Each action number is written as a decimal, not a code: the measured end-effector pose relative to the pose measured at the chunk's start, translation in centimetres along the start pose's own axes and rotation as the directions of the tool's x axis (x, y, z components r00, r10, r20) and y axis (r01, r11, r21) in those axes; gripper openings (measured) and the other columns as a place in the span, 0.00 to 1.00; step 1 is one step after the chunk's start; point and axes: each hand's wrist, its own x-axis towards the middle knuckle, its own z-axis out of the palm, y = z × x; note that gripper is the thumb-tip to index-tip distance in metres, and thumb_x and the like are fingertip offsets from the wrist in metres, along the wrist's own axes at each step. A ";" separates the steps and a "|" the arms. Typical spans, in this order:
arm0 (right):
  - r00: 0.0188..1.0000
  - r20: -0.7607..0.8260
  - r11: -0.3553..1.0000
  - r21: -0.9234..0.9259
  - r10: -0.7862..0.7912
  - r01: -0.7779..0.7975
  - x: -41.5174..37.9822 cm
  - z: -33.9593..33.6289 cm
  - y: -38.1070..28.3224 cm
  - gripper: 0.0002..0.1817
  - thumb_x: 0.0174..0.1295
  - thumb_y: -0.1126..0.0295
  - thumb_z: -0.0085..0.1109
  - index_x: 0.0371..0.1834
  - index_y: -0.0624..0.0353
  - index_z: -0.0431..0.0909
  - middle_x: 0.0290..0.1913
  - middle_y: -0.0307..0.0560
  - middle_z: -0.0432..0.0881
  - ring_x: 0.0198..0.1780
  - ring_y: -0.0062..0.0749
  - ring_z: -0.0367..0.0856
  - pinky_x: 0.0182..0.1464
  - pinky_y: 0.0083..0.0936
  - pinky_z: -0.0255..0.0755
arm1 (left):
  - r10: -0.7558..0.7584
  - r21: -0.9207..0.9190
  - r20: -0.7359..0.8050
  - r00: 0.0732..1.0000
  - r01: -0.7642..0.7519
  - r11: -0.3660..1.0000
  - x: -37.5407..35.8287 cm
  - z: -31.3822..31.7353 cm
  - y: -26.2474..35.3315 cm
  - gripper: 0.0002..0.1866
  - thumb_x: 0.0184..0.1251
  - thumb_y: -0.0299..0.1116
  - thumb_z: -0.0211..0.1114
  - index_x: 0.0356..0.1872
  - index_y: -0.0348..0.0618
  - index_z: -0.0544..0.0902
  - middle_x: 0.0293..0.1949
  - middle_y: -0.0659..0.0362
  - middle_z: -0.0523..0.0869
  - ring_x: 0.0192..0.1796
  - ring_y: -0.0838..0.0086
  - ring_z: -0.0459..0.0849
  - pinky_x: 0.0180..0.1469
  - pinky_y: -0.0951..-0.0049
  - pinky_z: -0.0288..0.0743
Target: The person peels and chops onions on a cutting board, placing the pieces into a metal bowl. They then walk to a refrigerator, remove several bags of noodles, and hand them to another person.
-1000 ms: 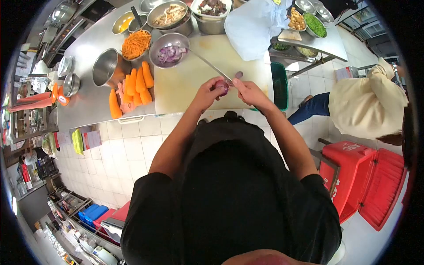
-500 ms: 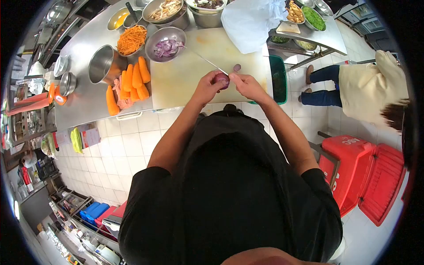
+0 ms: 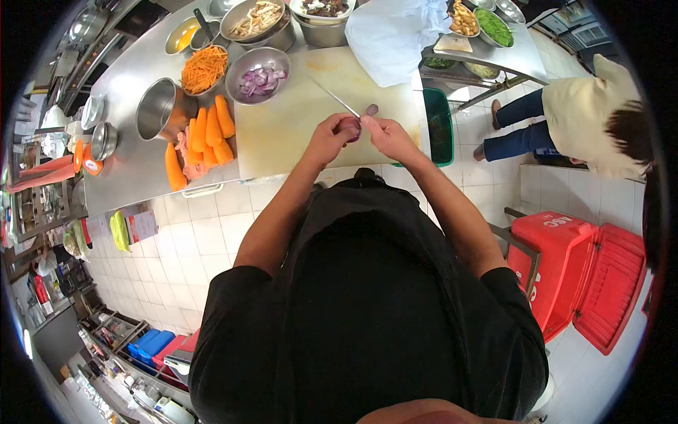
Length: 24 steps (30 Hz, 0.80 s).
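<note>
My left hand (image 3: 328,140) is closed around a red onion (image 3: 349,127) above the near part of the cutting board (image 3: 275,145). In my right hand (image 3: 388,136) is a knife (image 3: 335,96), its blade pointing up and left across the board, its handle hidden by my fingers. The right thumb and fingers sit right at the onion. A small cut-off onion piece (image 3: 372,109) lies on the board just beyond my right hand. Cut red onion (image 3: 262,80) fills part of a steel bowl (image 3: 237,65) at the board's far left corner.
Peeled carrots (image 3: 206,131) lie left of the board, beside a deep steel pot (image 3: 161,106) and a bowl of shredded carrot (image 3: 204,67). A white plastic bag (image 3: 388,39) covers the far right corner. A green bin (image 3: 439,131) stands at the right. Another person (image 3: 586,124) is at the right.
The whole view has shifted slightly. Both hands stay together at the onion with the knife in the right. The other person at the right has moved a little.
</note>
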 end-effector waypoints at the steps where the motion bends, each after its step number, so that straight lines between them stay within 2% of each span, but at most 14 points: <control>1: 0.998 0.008 0.998 0.010 0.069 -0.069 0.3 -0.3 0.7 0.28 0.76 0.47 0.49 0.60 0.61 0.80 0.33 0.44 0.85 0.34 0.26 0.79 0.39 0.27 0.74 | 0.012 0.006 0.007 1.000 -0.012 1.000 -0.3 0.4 0.3 0.19 0.68 0.32 0.67 0.57 0.38 0.79 0.43 0.59 0.86 0.42 0.76 0.82 0.39 0.75 0.75; 3: 0.977 0.054 0.974 0.087 0.207 -0.211 0.6 -0.9 1.7 0.28 0.76 0.47 0.49 0.60 0.60 0.81 0.28 0.40 0.81 0.29 0.22 0.76 0.31 0.24 0.70 | 0.023 -0.016 -0.010 1.000 -0.023 1.000 -0.5 0.7 0.7 0.19 0.68 0.32 0.67 0.57 0.38 0.78 0.44 0.59 0.86 0.43 0.76 0.82 0.40 0.75 0.75; 6: 0.986 0.047 0.932 0.321 0.162 -0.169 -2.0 -1.8 -3.0 0.28 0.76 0.45 0.49 0.60 0.59 0.82 0.23 0.33 0.73 0.23 0.17 0.68 0.24 0.21 0.60 | 0.023 -0.095 -0.058 0.998 -0.029 0.995 -0.2 1.1 0.6 0.19 0.68 0.32 0.68 0.58 0.38 0.77 0.44 0.59 0.85 0.43 0.75 0.82 0.40 0.76 0.75; 9: 0.997 0.010 0.968 0.240 0.078 -0.078 -2.2 -1.7 -3.4 0.28 0.76 0.46 0.50 0.62 0.59 0.80 0.27 0.40 0.81 0.27 0.24 0.77 0.30 0.25 0.70 | 0.040 -0.122 -0.042 0.998 -0.044 0.992 0.4 0.8 0.9 0.20 0.68 0.31 0.68 0.58 0.38 0.77 0.43 0.59 0.85 0.42 0.75 0.82 0.41 0.76 0.75; 10: 0.994 -0.069 0.984 0.153 -0.080 0.090 -1.9 -1.1 -3.1 0.28 0.75 0.46 0.51 0.62 0.59 0.80 0.29 0.43 0.83 0.30 0.26 0.79 0.34 0.27 0.72 | 0.042 -0.123 -0.030 0.999 -0.046 0.991 0.5 0.8 1.0 0.19 0.68 0.31 0.69 0.57 0.38 0.77 0.42 0.59 0.85 0.42 0.75 0.83 0.41 0.76 0.75; 12: 0.903 -0.176 0.920 -0.060 -0.392 0.388 -1.5 0.2 -2.2 0.27 0.75 0.48 0.51 0.63 0.59 0.79 0.35 0.48 0.87 0.35 0.32 0.84 0.41 0.31 0.77 | 0.025 -0.105 -0.024 0.999 -0.027 0.994 0.6 0.8 1.1 0.19 0.68 0.31 0.69 0.57 0.38 0.78 0.42 0.59 0.85 0.42 0.76 0.82 0.41 0.76 0.75; 15: 0.969 -0.106 0.964 -0.168 -0.224 0.204 -1.5 -0.3 -1.7 0.26 0.75 0.49 0.52 0.63 0.59 0.79 0.43 0.52 0.89 0.43 0.36 0.86 0.50 0.33 0.78 | -0.010 -0.046 -0.013 1.000 0.009 0.999 0.4 0.9 1.0 0.18 0.67 0.31 0.68 0.56 0.38 0.78 0.43 0.60 0.85 0.42 0.77 0.82 0.41 0.76 0.76; 18: 0.985 -0.104 0.990 -0.023 -0.141 0.139 -0.6 -0.3 0.9 0.26 0.75 0.49 0.52 0.61 0.59 0.80 0.42 0.53 0.89 0.43 0.34 0.86 0.48 0.32 0.77 | 0.000 -0.017 0.042 0.999 0.001 1.000 -0.1 1.2 1.2 0.18 0.68 0.31 0.68 0.56 0.38 0.79 0.43 0.60 0.85 0.42 0.77 0.82 0.41 0.75 0.77; 20: 0.988 -0.049 0.988 0.062 0.148 -0.145 -0.7 -1.6 1.0 0.27 0.74 0.48 0.52 0.63 0.58 0.80 0.42 0.54 0.89 0.44 0.34 0.85 0.49 0.32 0.77 | 0.020 -0.061 0.016 1.000 -0.019 0.998 -0.2 1.8 1.7 0.17 0.68 0.30 0.67 0.56 0.38 0.79 0.43 0.60 0.85 0.42 0.77 0.82 0.42 0.75 0.77; 22: 0.971 -0.024 0.963 0.136 0.238 -0.233 -1.5 -2.3 -1.2 0.27 0.74 0.48 0.53 0.64 0.57 0.79 0.42 0.55 0.89 0.44 0.35 0.86 0.49 0.32 0.77 | 0.018 -0.113 -0.040 0.999 -0.022 0.993 0.1 1.9 1.7 0.16 0.68 0.30 0.67 0.55 0.38 0.79 0.43 0.60 0.85 0.41 0.78 0.82 0.41 0.75 0.77; 24: 0.993 -0.080 0.986 0.153 0.083 -0.070 -2.6 -1.9 -2.6 0.27 0.74 0.49 0.53 0.66 0.56 0.77 0.43 0.55 0.89 0.44 0.37 0.87 0.48 0.33 0.78 | 0.018 -0.131 -0.067 0.998 -0.027 0.991 0.2 1.8 2.1 0.15 0.68 0.29 0.67 0.54 0.38 0.80 0.42 0.61 0.85 0.40 0.78 0.81 0.40 0.76 0.76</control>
